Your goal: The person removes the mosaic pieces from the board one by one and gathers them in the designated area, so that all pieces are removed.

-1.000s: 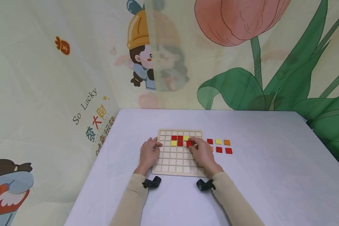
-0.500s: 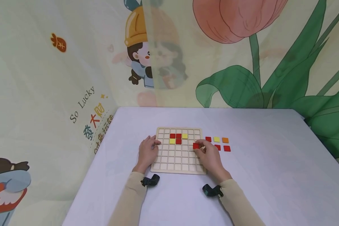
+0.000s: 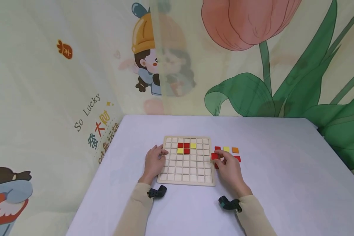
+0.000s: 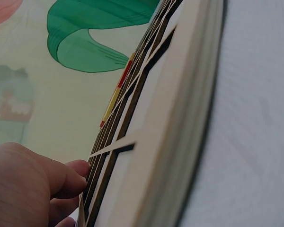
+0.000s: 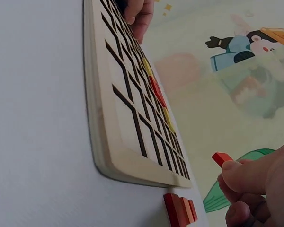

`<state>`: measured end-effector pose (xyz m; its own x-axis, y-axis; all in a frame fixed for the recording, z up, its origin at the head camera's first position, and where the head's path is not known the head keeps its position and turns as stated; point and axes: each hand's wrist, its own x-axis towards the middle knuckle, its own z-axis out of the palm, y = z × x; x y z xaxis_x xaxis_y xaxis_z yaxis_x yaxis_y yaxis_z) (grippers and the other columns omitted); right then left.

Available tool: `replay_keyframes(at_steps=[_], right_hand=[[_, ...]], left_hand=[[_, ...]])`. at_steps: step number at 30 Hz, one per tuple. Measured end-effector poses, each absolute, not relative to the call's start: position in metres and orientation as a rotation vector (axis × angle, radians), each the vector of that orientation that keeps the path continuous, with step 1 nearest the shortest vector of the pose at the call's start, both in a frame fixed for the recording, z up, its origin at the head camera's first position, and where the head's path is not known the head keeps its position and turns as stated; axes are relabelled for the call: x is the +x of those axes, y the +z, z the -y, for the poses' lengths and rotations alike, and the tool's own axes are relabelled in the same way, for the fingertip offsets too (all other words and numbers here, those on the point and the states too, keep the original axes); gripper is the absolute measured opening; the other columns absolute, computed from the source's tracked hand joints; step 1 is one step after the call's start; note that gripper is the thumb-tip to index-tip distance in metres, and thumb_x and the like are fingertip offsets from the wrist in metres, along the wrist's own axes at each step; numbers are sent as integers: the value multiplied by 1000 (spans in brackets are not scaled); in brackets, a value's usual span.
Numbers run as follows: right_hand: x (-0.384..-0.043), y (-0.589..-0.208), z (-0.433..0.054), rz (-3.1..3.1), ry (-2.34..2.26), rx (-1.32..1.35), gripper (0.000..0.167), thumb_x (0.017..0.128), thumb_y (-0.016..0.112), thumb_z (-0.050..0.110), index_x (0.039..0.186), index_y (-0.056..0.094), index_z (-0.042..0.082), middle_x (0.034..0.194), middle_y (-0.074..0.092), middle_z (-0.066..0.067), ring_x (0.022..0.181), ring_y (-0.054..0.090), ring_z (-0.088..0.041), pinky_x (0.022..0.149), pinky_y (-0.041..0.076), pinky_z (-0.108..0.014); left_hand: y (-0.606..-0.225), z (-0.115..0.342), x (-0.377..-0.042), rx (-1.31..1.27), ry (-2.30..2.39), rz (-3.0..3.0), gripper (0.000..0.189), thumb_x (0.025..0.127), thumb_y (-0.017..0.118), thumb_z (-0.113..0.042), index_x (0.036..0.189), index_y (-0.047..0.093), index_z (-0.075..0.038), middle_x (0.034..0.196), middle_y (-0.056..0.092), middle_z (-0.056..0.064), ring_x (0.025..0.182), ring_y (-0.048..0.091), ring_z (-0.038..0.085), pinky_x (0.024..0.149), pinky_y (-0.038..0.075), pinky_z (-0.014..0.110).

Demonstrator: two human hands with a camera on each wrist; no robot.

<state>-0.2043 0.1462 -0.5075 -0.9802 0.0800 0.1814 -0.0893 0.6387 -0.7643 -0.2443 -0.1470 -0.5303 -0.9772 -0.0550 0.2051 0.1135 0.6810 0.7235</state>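
A wooden grid board (image 3: 183, 170) lies on the table, with several red and yellow square tiles set in its upper cells, such as a yellow tile (image 3: 193, 146). My right hand (image 3: 230, 168) is just past the board's right edge. Between thumb and index finger it pinches a red tile (image 5: 221, 158), held up off the table in the right wrist view. At the board's left edge rests my left hand (image 3: 154, 163), its fingers touching the frame. The left wrist view shows that hand's fingertips (image 4: 78, 177) against the board's side.
Right of the board lie loose tiles: a red one partly hidden, a yellow one (image 3: 226, 149), an orange one (image 3: 235, 150) and another red one (image 3: 237, 159). My right hand covers part of this group. A white cloth (image 3: 283, 183) covers the table; printed curtains hang behind.
My right hand has moved right and slightly nearer, carrying the red tile from the cell below the yellow tile to beyond the board's edge. My left hand has stayed at the left edge.
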Motion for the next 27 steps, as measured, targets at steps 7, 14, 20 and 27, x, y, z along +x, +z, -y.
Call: replay_keyframes(at_steps=[7, 14, 20, 27], right_hand=[[-205, -508, -167, 2740, 1283, -75, 32, 88, 71, 8, 119, 64, 8, 97, 62, -9, 82, 51, -22, 58, 47, -22], [-205, -508, -184, 2779, 1278, -105, 31, 85, 73, 10, 114, 63, 6, 93, 62, -9, 81, 51, -23, 61, 46, -22], [-204, -509, -194, 2873, 1258, -95, 30, 86, 73, 10, 114, 64, 5, 91, 61, -8, 84, 51, -24, 63, 47, -25], [-201, -510, -205, 2925, 1254, -92, 33, 87, 73, 13, 118, 64, 5, 94, 61, -7, 89, 52, -23, 67, 50, -26]], left_hand=[[-533, 146, -244, -60, -1163, 2670, 19, 90, 56, -2, 97, 71, -10, 143, 52, 13, 143, 32, 34, 120, 17, 49], [-532, 146, -244, -41, -1176, 2686, 18, 91, 56, -3, 98, 71, -10, 144, 51, 12, 144, 30, 32, 121, 15, 47], [-531, 145, -243, -41, -1186, 2679, 18, 91, 56, -2, 98, 71, -9, 144, 52, 12, 143, 31, 32, 120, 15, 48], [-532, 144, -243, -37, -1184, 2680, 18, 91, 56, -2, 98, 71, -9, 144, 52, 12, 144, 30, 32, 120, 16, 48]])
